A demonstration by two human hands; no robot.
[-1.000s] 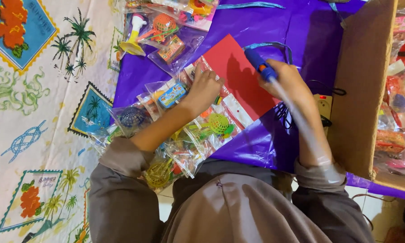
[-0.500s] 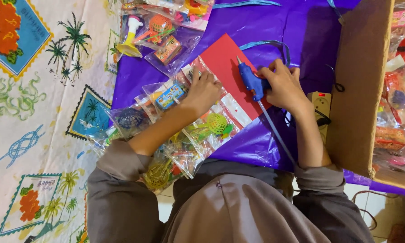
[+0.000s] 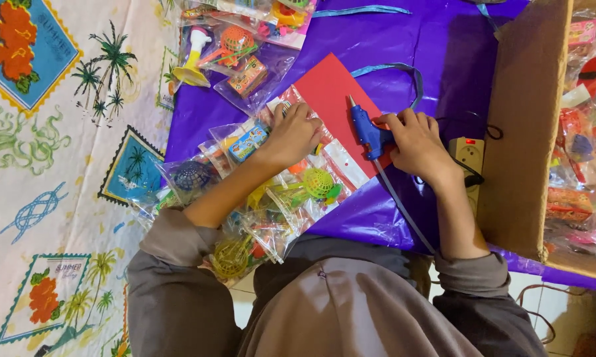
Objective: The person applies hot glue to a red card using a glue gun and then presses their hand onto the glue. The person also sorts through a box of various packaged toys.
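Purple plastic sheet (image 3: 443, 59) covers the work area, w/ a patterned cloth (image 3: 60, 165) of palm trees, flowers and stamp-like frames lying to its left. Red card (image 3: 331, 99) lies flat on the purple sheet, one corner pointing away from the person.

Left hand (image 3: 295, 135) is palm down, fingers loosely curled, pressing on a row of clear toy packets (image 3: 271, 198) that overlaps the near-left edge of the red card. It pins them, no real grasp visible. Packets hold small coloured toys: a green mesh ball, a blue one, yellow bits. The row runs back under the forearm toward the lap.

Right hand (image 3: 414, 142) is closed around the handle of a blue glue gun (image 3: 367, 132). Gun rests low over the right edge of the red card, nozzle pointing away from the person; can't tell if the tip touches the card. Grey cord runs from the gun back along the right forearm.

Just right of that hand sits a power strip (image 3: 470, 155) w/ a red light on. Cardboard box (image 3: 523, 132) stands at the right, more packed toys inside. Blue ribbon (image 3: 397, 69) curls beyond the card. More toy packets (image 3: 238, 53) lie at the top left of the sheet.
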